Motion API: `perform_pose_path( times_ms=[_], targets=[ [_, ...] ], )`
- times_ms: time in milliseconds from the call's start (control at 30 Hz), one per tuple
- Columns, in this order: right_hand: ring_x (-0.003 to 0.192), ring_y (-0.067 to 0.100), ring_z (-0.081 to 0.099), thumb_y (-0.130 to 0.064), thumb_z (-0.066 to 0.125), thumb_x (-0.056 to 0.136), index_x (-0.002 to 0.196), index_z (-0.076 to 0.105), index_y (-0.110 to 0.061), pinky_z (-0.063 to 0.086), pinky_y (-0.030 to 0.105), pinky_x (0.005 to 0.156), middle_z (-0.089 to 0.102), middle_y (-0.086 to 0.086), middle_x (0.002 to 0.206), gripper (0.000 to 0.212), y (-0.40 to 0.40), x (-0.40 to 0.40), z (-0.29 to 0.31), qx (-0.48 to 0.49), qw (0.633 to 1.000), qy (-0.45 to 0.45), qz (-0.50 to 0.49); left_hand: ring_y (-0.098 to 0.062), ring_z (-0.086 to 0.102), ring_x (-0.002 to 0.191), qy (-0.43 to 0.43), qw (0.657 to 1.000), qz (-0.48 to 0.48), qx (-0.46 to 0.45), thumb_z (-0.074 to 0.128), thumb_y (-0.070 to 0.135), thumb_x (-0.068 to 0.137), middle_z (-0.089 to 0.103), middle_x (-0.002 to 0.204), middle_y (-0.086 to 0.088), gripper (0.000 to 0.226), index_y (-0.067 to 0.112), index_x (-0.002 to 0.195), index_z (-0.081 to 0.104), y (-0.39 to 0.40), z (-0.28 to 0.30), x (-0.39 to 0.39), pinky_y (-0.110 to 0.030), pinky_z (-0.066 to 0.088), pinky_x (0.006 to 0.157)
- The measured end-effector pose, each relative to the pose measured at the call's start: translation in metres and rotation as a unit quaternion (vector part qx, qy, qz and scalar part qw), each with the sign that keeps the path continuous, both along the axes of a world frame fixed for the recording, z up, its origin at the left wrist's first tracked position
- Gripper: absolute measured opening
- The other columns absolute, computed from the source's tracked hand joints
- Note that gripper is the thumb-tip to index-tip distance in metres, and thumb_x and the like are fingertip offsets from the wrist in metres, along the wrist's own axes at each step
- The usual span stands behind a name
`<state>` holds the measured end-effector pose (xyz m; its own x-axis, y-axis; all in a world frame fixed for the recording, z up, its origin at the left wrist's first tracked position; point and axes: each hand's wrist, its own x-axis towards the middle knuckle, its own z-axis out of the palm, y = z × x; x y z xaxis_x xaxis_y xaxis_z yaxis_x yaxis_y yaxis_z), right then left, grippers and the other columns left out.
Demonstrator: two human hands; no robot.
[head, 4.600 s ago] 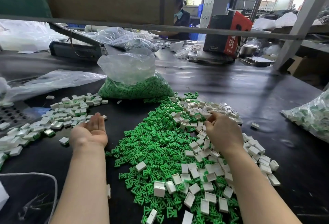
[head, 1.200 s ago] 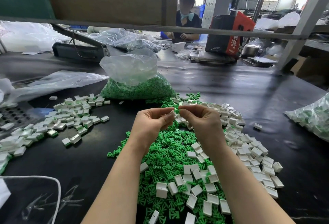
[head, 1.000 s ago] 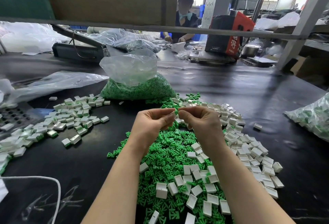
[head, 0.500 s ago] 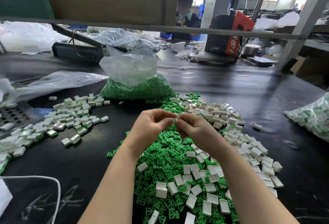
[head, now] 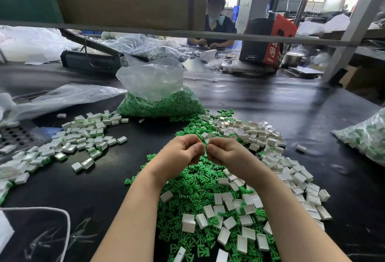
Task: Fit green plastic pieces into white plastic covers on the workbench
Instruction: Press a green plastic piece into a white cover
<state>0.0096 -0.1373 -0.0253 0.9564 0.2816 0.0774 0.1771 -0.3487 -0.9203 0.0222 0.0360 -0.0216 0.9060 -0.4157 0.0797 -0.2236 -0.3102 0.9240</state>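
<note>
Fingertips of the left hand [head: 180,151] and the right hand [head: 226,153] meet, curled and pinched together around something small; only a sliver shows between them, too hidden to name. Directly beneath lies the heap of loose green plastic pieces [head: 193,180], with white plastic covers [head: 253,131] scattered across it and to its right on the black workbench [head: 291,103].

I count two hands, left grip [head: 180,153] and right grip [head: 227,153], one open bag of green pieces [head: 160,103] at twelve o'clock, one bag of finished parts [head: 366,136] at three o'clock, one red-and-black carton [head: 268,41], loose white covers [head: 250,130] and green pieces [head: 193,180] too many to count
</note>
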Motion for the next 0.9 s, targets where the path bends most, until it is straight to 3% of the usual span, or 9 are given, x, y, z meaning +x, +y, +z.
perform_pose_path(
  times_ms=[200,333,533,767,900],
  targets=[
    [0.063,0.013,0.041,-0.013,0.053,0.099,0.066,0.054,-0.022,0.037,0.036,0.065,0.047,-0.009,0.062,0.034,0.0006,0.0012,0.0015,-0.039,0.998,-0.047,0.001,-0.019,0.046,0.064,-0.030,0.999,0.013,0.002,0.055,0.014,0.098,0.055,0.063,-0.001,0.024,0.015,0.075,0.061,0.0010,0.0000,0.0011,-0.035,0.038,0.065],
    [0.059,0.010,0.041,-0.015,0.055,0.098,0.066,0.056,-0.023,0.036,0.033,0.062,0.048,-0.005,0.063,0.032,-0.0006,0.0006,0.0028,-0.079,0.995,-0.064,0.000,-0.017,0.048,0.063,-0.041,0.999,0.019,0.019,0.057,0.015,0.097,0.055,0.060,0.003,0.023,0.018,0.074,0.061,0.0011,-0.0016,0.0034,-0.033,0.039,0.062],
    [0.052,0.001,0.039,-0.020,0.056,0.097,0.065,0.054,-0.026,0.033,0.021,0.054,0.049,-0.018,0.054,0.032,-0.0001,-0.0005,0.0010,-0.137,0.988,-0.071,-0.004,-0.013,0.048,0.061,-0.052,0.996,0.015,0.065,0.058,0.017,0.096,0.057,0.060,0.007,0.021,0.021,0.077,0.065,0.0015,-0.0054,0.0047,-0.034,0.041,0.061],
    [0.050,0.001,0.038,-0.023,0.056,0.098,0.069,0.056,-0.026,0.033,0.020,0.053,0.047,-0.017,0.052,0.030,-0.0012,-0.0002,-0.0003,-0.099,0.993,-0.066,-0.003,-0.012,0.055,0.064,-0.046,0.997,0.039,0.040,0.063,0.021,0.094,0.063,0.067,0.008,0.013,0.021,0.085,0.071,0.0029,-0.0070,0.0057,-0.028,0.047,0.066],
    [0.056,0.011,0.045,-0.021,0.056,0.098,0.075,0.060,-0.019,0.038,0.033,0.057,0.050,-0.005,0.059,0.024,0.0011,0.0018,-0.0022,-0.066,0.996,-0.068,-0.001,-0.013,0.068,0.084,-0.062,0.996,0.062,-0.012,0.066,0.015,0.091,0.074,0.085,0.001,0.009,0.020,0.095,0.073,0.0042,-0.0068,0.0084,-0.029,0.056,0.081]
  ],
)
